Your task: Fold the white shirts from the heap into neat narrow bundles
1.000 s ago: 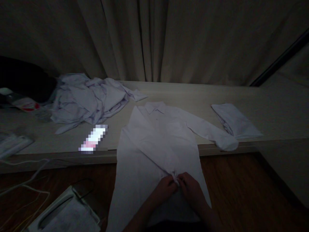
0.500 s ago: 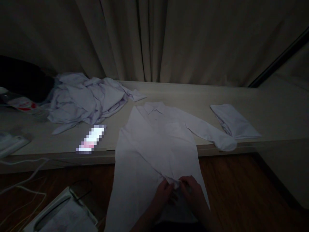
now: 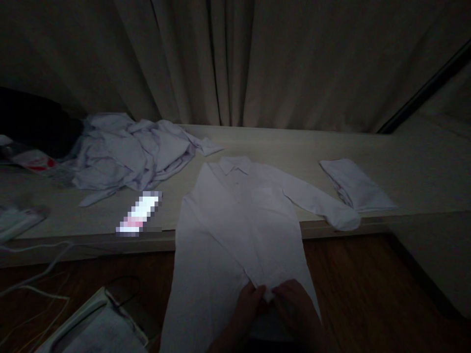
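Together, my fingers (image 3: 260,291) pinch a cuff (image 3: 269,296) low on the white shirt (image 3: 245,225).
From the head camera, my left hand (image 3: 249,301) and right hand (image 3: 295,298) look nearly closed, one at either side of the cuff, probably to steady its edge; dimness hides the exact grip. The shirt lies front up, its collar end borne by the tabletop (image 3: 294,142), its lower part reaching past the edge towards me, seemingly for easy reach. One sleeve crosses the front; the other stretches right, just beside a folded white garment (image 3: 358,189). Rumpled white cloth (image 3: 136,152) sits left, presumably out of my way.
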`<state>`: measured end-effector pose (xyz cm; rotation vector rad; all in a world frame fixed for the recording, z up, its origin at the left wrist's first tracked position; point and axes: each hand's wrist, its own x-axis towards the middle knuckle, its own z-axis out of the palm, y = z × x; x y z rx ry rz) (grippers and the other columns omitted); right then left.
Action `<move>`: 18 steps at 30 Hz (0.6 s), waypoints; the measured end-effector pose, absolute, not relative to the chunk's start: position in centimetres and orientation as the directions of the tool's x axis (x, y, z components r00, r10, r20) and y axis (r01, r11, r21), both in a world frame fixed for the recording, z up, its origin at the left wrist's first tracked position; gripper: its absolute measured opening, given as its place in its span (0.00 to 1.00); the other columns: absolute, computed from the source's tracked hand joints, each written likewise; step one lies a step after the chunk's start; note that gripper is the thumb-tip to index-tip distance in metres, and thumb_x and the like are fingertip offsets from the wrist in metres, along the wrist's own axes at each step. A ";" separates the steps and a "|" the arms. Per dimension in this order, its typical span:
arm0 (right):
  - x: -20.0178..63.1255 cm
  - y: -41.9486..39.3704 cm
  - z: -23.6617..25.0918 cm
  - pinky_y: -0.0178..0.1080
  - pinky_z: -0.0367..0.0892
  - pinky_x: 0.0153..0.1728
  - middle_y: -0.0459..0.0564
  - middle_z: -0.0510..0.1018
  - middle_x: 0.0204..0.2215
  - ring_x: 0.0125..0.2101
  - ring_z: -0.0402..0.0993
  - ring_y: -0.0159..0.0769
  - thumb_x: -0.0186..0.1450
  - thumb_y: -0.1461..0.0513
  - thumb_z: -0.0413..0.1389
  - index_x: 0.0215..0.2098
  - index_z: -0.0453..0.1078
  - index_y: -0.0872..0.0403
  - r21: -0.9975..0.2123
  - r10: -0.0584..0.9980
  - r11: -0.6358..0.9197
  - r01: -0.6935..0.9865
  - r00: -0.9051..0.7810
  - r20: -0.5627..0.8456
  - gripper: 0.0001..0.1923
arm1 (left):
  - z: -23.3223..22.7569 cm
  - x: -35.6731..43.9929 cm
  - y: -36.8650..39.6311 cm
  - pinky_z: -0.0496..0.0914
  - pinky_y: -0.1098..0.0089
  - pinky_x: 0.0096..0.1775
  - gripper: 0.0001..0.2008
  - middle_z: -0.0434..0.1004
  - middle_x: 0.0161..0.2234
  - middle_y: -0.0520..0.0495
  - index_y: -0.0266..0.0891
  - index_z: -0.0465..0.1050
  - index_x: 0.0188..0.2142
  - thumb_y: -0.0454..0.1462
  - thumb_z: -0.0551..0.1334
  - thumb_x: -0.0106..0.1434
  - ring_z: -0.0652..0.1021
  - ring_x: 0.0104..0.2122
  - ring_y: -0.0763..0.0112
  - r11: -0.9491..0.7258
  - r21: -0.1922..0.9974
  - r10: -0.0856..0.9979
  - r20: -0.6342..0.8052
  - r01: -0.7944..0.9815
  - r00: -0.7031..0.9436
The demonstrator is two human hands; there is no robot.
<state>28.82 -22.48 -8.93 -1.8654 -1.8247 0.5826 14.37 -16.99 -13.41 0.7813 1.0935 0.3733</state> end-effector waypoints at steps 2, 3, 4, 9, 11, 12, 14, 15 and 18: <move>29.9 -22.0 -9.1 0.40 0.67 0.40 0.53 0.75 0.37 0.38 0.71 0.38 0.65 0.56 0.48 0.43 0.69 0.53 -0.680 0.962 -0.186 0.709 0.271 0.019 0.14 | -13.2 14.5 -17.4 0.69 0.66 0.33 0.23 0.73 0.31 0.48 0.37 0.69 0.40 0.52 0.62 0.51 0.72 0.27 0.72 0.707 0.706 0.637 -0.615 -0.037 0.465; 30.4 -21.7 -9.2 0.41 0.67 0.41 0.55 0.75 0.39 0.38 0.71 0.38 0.65 0.54 0.48 0.46 0.67 0.54 -0.705 0.931 -0.264 0.659 0.366 -0.007 0.17 | -13.1 14.7 -17.6 0.70 0.65 0.34 0.24 0.73 0.30 0.49 0.37 0.69 0.42 0.51 0.62 0.51 0.71 0.26 0.73 0.723 0.682 0.641 -0.598 -0.115 0.481; 30.9 -21.3 -9.3 0.42 0.67 0.41 0.56 0.75 0.40 0.39 0.71 0.39 0.64 0.52 0.48 0.46 0.67 0.55 -0.720 0.904 -0.327 0.612 0.423 -0.051 0.19 | -13.1 14.7 -17.9 0.70 0.65 0.35 0.24 0.73 0.30 0.49 0.37 0.68 0.43 0.50 0.62 0.52 0.71 0.26 0.74 0.734 0.657 0.641 -0.586 -0.172 0.496; 32.1 -20.4 -10.2 0.40 0.67 0.35 0.49 0.77 0.29 0.32 0.74 0.39 0.63 0.49 0.46 0.32 0.68 0.52 -0.741 0.892 -0.435 0.512 0.360 -0.275 0.17 | -12.5 12.9 -16.0 0.70 0.67 0.31 0.22 0.75 0.26 0.47 0.34 0.71 0.38 0.50 0.61 0.53 0.75 0.26 0.70 0.667 0.733 0.509 -0.578 0.132 0.638; 32.2 -20.3 -10.4 0.38 0.66 0.31 0.46 0.75 0.24 0.28 0.73 0.38 0.63 0.48 0.45 0.29 0.65 0.51 -0.746 0.883 -0.450 0.490 0.372 -0.288 0.18 | -11.3 10.5 -12.6 0.69 0.68 0.28 0.20 0.77 0.25 0.45 0.34 0.72 0.33 0.50 0.57 0.56 0.76 0.24 0.69 0.467 0.793 0.491 -0.601 0.393 0.631; 32.1 -20.3 -10.5 0.38 0.65 0.29 0.46 0.74 0.23 0.27 0.73 0.37 0.62 0.47 0.44 0.29 0.64 0.51 -0.754 0.875 -0.459 0.470 0.385 -0.293 0.18 | -10.5 9.1 -10.3 0.69 0.68 0.26 0.20 0.78 0.27 0.44 0.34 0.72 0.33 0.50 0.54 0.58 0.77 0.24 0.68 0.366 0.793 0.533 -0.607 0.486 0.590; 32.0 -20.3 -10.6 0.37 0.65 0.27 0.44 0.73 0.21 0.25 0.72 0.37 0.61 0.47 0.45 0.31 0.64 0.51 -0.776 0.864 -0.474 0.416 0.391 -0.318 0.18 | -8.7 6.1 -5.1 0.71 0.66 0.31 0.22 0.79 0.32 0.41 0.34 0.72 0.37 0.47 0.46 0.62 0.78 0.29 0.67 0.173 0.778 0.766 -0.491 0.604 0.415; 31.9 -20.2 -10.7 0.37 0.64 0.26 0.44 0.73 0.20 0.23 0.72 0.37 0.60 0.46 0.45 0.32 0.64 0.51 -0.784 0.856 -0.486 0.385 0.388 -0.341 0.18 | -7.9 4.8 -2.5 0.72 0.66 0.37 0.23 0.79 0.37 0.41 0.34 0.70 0.42 0.47 0.44 0.63 0.78 0.35 0.67 0.103 0.759 0.852 -0.400 0.642 0.337; 31.6 -20.2 -11.0 0.37 0.64 0.24 0.42 0.73 0.19 0.21 0.72 0.36 0.58 0.46 0.48 0.38 0.64 0.50 -0.797 0.835 -0.517 0.313 0.391 -0.388 0.19 | -6.6 1.8 4.3 0.66 0.62 0.52 0.25 0.72 0.51 0.39 0.35 0.63 0.53 0.43 0.40 0.65 0.72 0.50 0.63 -0.136 0.491 0.986 -0.019 0.860 0.167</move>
